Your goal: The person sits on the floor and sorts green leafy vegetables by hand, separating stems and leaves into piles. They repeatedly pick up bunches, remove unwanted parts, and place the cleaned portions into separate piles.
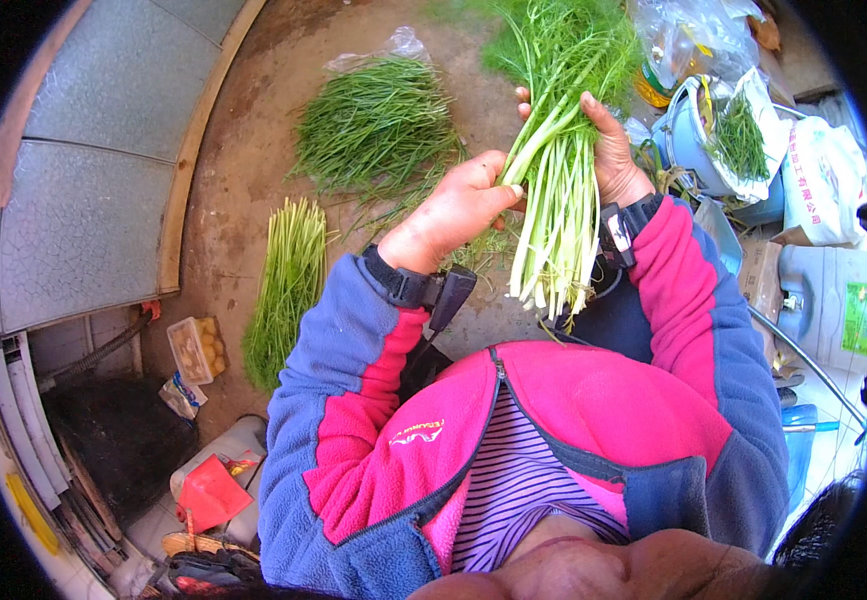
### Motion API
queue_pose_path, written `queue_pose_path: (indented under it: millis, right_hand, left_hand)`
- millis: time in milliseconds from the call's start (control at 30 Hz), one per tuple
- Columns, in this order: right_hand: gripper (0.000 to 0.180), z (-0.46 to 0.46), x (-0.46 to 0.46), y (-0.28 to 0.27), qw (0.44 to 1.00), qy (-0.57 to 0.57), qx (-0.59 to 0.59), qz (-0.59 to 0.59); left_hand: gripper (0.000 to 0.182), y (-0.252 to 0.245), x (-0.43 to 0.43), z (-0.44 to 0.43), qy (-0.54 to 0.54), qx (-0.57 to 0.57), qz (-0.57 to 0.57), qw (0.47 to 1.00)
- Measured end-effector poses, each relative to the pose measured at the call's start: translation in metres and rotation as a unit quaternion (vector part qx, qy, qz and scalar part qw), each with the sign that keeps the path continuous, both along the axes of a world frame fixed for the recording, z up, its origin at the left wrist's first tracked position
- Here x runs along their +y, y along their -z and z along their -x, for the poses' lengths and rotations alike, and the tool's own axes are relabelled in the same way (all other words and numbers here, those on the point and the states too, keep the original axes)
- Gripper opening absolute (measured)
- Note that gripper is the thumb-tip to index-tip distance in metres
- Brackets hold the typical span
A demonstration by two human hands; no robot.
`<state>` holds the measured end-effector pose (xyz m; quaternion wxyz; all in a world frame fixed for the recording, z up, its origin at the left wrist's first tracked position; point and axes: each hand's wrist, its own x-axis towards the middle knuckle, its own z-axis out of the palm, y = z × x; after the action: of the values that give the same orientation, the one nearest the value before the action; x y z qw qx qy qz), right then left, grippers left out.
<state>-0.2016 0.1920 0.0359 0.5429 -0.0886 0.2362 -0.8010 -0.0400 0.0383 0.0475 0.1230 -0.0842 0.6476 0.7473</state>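
A thick bunch of feathery fennel greens (561, 217) hangs before me, its pale stalk ends towards my body and its fronds pointing away. My right hand (617, 154) wraps round the bunch from the right, thumb on top. At its left side, my left hand (471, 199) pinches a stalk between thumb and fingers. Left of the hands, a heap of thin green stems (377, 124) lies on a clear plastic bag. Nearer to me, a second bunch of greens (287, 285) rests on the floor, pale ends away from me.
Stem scraps litter the concrete floor (208, 225). At right stand a lined bucket (685, 142), a white sack (823, 180), a grey plastic jug (816, 292) and an oil bottle (655, 82). At left are a plastic tub (197, 349), a red packet (215, 491) and a wood-edged panel (88, 225).
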Motion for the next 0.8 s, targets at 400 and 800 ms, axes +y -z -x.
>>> queue_pose_path:
  millis: [400,800]
  right_hand:
    - [0.05,0.011,0.0,0.018,0.995,0.062,-0.013,-0.078]
    - [0.097,-0.006,0.001,0.004,0.995,-0.038,0.058,0.075]
  left_hand:
    - [0.07,-0.008,0.013,-0.001,-0.061,0.147,0.292,0.943]
    - [0.037,0.002,-0.002,0.004,-0.016,0.152,0.187,0.97]
